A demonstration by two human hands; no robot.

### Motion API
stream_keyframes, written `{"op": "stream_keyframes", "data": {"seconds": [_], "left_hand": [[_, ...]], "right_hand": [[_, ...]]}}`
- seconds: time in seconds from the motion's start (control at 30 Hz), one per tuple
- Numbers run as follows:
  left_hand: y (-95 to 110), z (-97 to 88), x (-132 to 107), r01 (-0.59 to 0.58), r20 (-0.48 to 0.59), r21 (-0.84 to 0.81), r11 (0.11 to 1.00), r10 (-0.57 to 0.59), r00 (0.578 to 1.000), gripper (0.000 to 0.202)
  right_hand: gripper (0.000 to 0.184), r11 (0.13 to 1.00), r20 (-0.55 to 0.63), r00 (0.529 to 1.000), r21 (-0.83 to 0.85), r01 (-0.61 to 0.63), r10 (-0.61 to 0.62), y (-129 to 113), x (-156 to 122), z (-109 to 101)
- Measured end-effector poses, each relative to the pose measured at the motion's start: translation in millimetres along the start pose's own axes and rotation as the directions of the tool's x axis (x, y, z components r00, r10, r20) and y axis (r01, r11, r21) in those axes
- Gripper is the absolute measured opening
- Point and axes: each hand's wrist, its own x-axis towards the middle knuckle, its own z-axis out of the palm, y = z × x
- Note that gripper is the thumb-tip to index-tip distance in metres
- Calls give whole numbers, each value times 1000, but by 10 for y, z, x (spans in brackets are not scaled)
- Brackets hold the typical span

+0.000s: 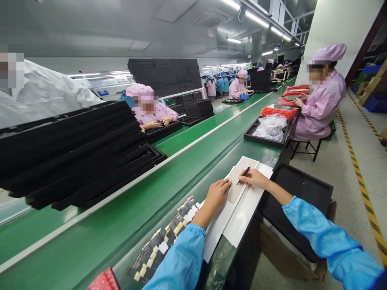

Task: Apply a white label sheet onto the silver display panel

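Blue sleeves up front; our left hand (216, 196) flat, open, pressing white card sheets (238, 209) at the bench edge, right hand (254, 179) pinching a dark pen (243, 175). Sheets overhang; we judge a shove could slide them off.

A long green conveyor (127, 225) runs down the hall under ceiling strip lights (256, 19); grey floor (335, 161) with yellow-black tape (361, 183).

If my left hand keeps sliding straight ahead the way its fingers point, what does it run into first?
The left hand lies flat on the white sheets, fingers aimed up and right. First in that line is probably the right hand holding a dark pen-like tool, though depth is unclear.
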Motion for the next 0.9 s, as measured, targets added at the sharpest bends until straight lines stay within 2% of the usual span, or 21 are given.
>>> {"op": "stream_keyframes", "data": {"seconds": [0.1, 0.23, 0.33, 0.47, 0.57, 0.63, 0.7, 0.77, 0.9], "left_hand": [[-56, 34, 25, -11, 2, -41, 999, 11, 1000, 34], [-116, 48, 54, -25, -2, -111, 993, 25, 1000, 33], [-118, 25, 40, -21, -12, -169, 985, 19, 1000, 31], [-74, -35, 3, 2, -33, -240, 971, -10, 999, 32], [-16, -147, -26, 35, -65, -281, 959, -55, 996, 35], [33, -288, -92, 86, -108, -321, 943, -127, 986, 38], [91, -487, -243, 161, -151, -372, 914, -231, 961, 40], [163, -720, -506, 253, -174, -418, 872, -350, 920, 38], [336, -1101, -1283, 434, -122, -493, 754, -554, 824, 51]], "right_hand": [[9, 964, -73, 981, -211, 163, -182, -61, -107, 10], [8, 851, -72, 911, -392, 348, -406, -251, -411, 29], [13, 811, -36, 875, -396, 431, -482, -471, -745, 37], [18, 798, -75, 845, -383, 466, -529, -772, -1136, 50], [22, 770, -123, 796, -376, 516, -593, -964, -1271, 103], [23, 753, -133, 773, -377, 539, -620, -1067, -1288, 174], [23, 735, -139, 751, -378, 562, -645, -1139, -1269, 273], [22, 718, -139, 729, -368, 591, -671, -1171, -1229, 398], [27, 710, -97, 721, -305, 634, -686, -1145, -1133, 732]]}}
